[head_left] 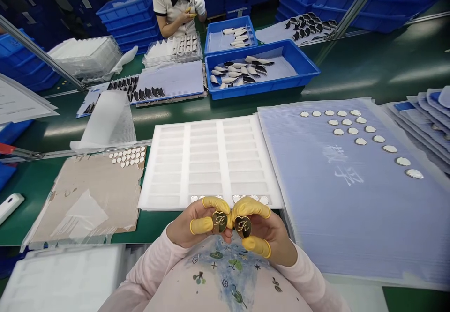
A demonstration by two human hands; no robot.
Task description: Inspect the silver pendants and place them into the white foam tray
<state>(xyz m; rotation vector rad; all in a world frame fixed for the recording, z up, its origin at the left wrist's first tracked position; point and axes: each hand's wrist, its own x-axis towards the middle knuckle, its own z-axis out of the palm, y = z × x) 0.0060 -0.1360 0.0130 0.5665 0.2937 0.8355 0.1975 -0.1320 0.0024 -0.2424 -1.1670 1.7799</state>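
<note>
In yellow finger cots, my left hand pinches a round, shiny gold badge bearing a script letter R. My right hand grips a matching gold badge beside it, also marked with an R. Both are held close together, faces toward me, above my lap. Just beyond my fingers lies a white foam tray divided into slots. Several white discs sit in the slots along its near edge, partly hidden behind my hands.
On the right, a blue plastic-covered sheet carries several white discs. Cardboard with more discs lies left. Beyond stand a blue bin of curved black-and-white pieces and a co-worker. Metal rails cross the green table.
</note>
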